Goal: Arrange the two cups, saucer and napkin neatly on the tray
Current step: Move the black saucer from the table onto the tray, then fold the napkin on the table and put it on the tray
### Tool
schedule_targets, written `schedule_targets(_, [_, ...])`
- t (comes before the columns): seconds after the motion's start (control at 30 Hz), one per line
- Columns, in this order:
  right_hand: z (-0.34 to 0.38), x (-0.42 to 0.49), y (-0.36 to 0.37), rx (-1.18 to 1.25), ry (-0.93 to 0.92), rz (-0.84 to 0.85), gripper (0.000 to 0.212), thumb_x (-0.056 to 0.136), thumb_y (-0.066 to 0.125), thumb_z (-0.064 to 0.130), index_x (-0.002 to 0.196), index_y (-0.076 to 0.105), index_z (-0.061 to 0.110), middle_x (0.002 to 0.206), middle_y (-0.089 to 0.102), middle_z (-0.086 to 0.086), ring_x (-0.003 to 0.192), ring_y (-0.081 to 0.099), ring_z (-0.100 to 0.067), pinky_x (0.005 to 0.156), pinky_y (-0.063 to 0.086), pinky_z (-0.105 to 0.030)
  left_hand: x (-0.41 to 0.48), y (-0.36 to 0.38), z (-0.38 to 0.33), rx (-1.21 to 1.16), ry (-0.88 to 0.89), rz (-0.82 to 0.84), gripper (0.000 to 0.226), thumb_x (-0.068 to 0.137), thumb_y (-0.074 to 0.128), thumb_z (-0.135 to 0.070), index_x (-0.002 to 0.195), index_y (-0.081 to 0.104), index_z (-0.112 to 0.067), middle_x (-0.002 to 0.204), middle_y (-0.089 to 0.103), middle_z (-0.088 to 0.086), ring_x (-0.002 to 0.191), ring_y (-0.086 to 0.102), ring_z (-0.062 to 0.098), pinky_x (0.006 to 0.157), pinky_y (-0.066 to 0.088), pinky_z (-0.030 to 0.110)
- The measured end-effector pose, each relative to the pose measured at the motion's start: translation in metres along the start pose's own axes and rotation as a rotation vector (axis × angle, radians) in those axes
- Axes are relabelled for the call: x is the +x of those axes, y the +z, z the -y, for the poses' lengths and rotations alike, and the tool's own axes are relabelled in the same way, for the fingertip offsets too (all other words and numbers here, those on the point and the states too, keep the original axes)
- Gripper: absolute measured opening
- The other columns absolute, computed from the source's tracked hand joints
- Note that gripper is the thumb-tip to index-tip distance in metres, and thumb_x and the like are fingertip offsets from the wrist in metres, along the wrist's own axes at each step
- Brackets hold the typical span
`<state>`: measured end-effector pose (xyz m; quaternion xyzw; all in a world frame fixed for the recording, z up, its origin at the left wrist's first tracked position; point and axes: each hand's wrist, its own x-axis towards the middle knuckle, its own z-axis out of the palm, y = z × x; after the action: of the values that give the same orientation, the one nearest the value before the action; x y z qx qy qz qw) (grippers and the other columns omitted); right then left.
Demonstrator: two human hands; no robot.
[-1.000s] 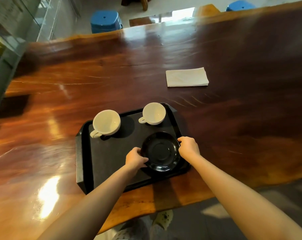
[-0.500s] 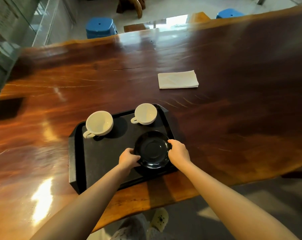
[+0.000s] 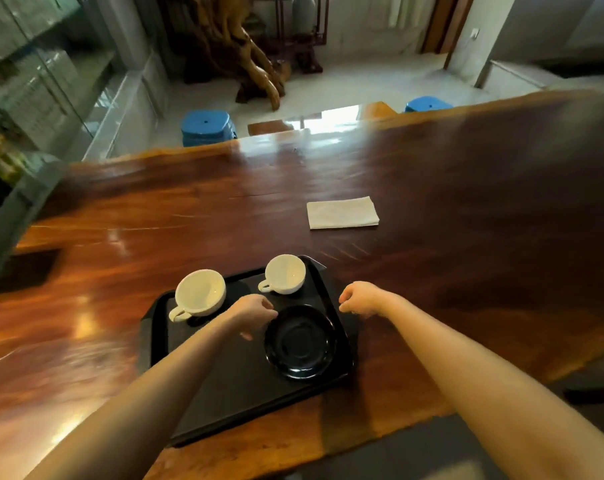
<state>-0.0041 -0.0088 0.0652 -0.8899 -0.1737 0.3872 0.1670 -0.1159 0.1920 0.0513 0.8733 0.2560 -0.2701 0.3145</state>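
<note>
The long, glossy reddish-brown wooden bench (image 3: 432, 209) carries all items under inspection. Near its front edge sits the flat, rectangular black plastic tray (image 3: 224, 386), angled slightly to the bench edge. On the tray's right front portion lies the round, glossy black ceramic saucer (image 3: 299, 342), flat and clear of both hands. The larger white ceramic cup (image 3: 199, 293) stands upright at the tray's far left, handle toward the viewer; the smaller white ceramic cup (image 3: 285, 274) stands upright at the far right corner, handle to the left. The folded white paper napkin (image 3: 342, 213) remains off the tray, lying flat on the bench well beyond it. The left hand (image 3: 250, 315) hovers just left of the saucer, its grip loosely curled and holding nothing. The right hand (image 3: 361, 299) hovers just past the tray's right rim, its grip likewise half-curled and empty. Assessment: cups and saucer are placed; the napkin is the outstanding item. It will likely handle as very light and limp, prone to unfolding or sliding on the polished surface, so a pinch at the near folded edge, thumb beneath and fingers above, seems advisable. The saucer and cups are judged rigid, smooth and breakable; the cups are best taken at the handle or rim, the saucer at opposite points on its rim.
</note>
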Motion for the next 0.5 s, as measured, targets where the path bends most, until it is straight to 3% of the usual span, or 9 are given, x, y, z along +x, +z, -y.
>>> schedule_targets(0.07, [0.006,0.003,-0.019,-0.044,0.019,0.017,0.033,0.090,0.056,0.016,0.120,0.060,0.002,0.091,0.065,-0.013,0.083,0.060,-0.024,0.081,0.055,-0.041,0.006,-0.025,-0.016,0.035,0.065,0.034,0.018,0.086,0.046,-0.025,0.085,0.063,-0.017,0.077,0.060,0.006,0.069,0.062,0.024,0.057,0.053,0.029])
schedule_targets(0.13, [0.013,0.006,-0.037,-0.089,0.026,0.032,0.035,0.092,0.053,0.018,0.123,0.058,0.003,0.116,0.064,-0.022,0.102,0.064,-0.031,0.089,0.054,-0.044,0.015,-0.046,-0.030,0.057,0.097,0.059,0.028,0.090,0.048,-0.028,0.112,0.061,-0.017,0.100,0.065,0.008,0.086,0.065,0.025,0.070,0.058,0.035])
schedule_targets(0.2, [0.021,0.009,-0.051,-0.123,0.038,0.049,0.036,0.093,0.052,0.019,0.125,0.057,0.004,0.124,0.061,-0.021,0.110,0.062,-0.032,0.090,0.054,-0.044,0.021,-0.063,-0.042,0.090,0.120,0.106,0.037,0.093,0.049,-0.030,0.127,0.053,-0.017,0.110,0.061,0.006,0.093,0.062,0.021,0.081,0.057,0.039])
schedule_targets(0.33, [0.030,0.024,-0.068,-0.155,0.064,0.075,0.037,0.093,0.051,0.021,0.127,0.055,0.006,0.125,0.061,-0.016,0.107,0.063,-0.027,0.087,0.054,-0.040,0.036,-0.081,-0.055,0.149,0.156,0.151,0.041,0.095,0.048,-0.032,0.133,0.049,-0.017,0.124,0.059,0.007,0.094,0.060,0.019,0.088,0.057,0.042])
schedule_targets(0.5, [0.035,0.040,-0.079,-0.197,0.082,0.121,0.035,0.094,0.050,0.021,0.126,0.056,0.008,0.126,0.061,-0.016,0.112,0.062,-0.027,0.091,0.053,-0.040,0.048,-0.089,-0.060,0.156,0.181,0.153,0.042,0.096,0.046,-0.033,0.135,0.049,-0.016,0.130,0.056,0.006,0.110,0.062,0.022,0.089,0.057,0.040])
